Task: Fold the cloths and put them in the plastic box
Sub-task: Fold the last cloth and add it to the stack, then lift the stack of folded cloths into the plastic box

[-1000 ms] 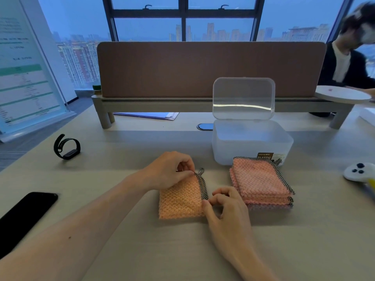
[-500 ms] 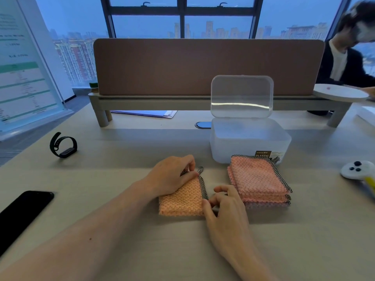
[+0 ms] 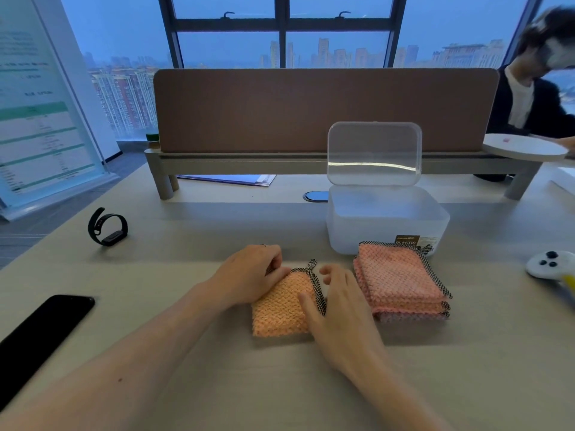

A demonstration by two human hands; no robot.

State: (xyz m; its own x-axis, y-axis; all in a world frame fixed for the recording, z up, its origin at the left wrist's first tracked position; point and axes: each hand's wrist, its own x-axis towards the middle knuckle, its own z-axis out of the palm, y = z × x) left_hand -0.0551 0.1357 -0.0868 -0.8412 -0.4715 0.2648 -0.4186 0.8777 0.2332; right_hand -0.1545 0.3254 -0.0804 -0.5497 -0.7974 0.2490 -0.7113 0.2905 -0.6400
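Observation:
An orange folded cloth (image 3: 281, 309) with a black checked edge lies flat on the desk in front of me. My left hand (image 3: 250, 275) rests on its far left corner, fingers curled onto the fabric. My right hand (image 3: 339, 309) lies over its right edge, thumb on the cloth and fingers spread. To the right sits a stack of folded pink cloths (image 3: 399, 281). Behind the stack stands the translucent plastic box (image 3: 385, 222), its clear lid (image 3: 373, 152) standing open.
A black phone (image 3: 40, 334) lies at the near left, a black wristband (image 3: 107, 227) further back. A white controller (image 3: 550, 264) sits at the right edge. A desk shelf with a brown divider (image 3: 311, 110) runs behind the box; another person (image 3: 535, 88) sits beyond it.
My right hand has opened from a curled pinch at the cloth's near right edge and moved up over that edge. My left hand has flattened onto the far corner.

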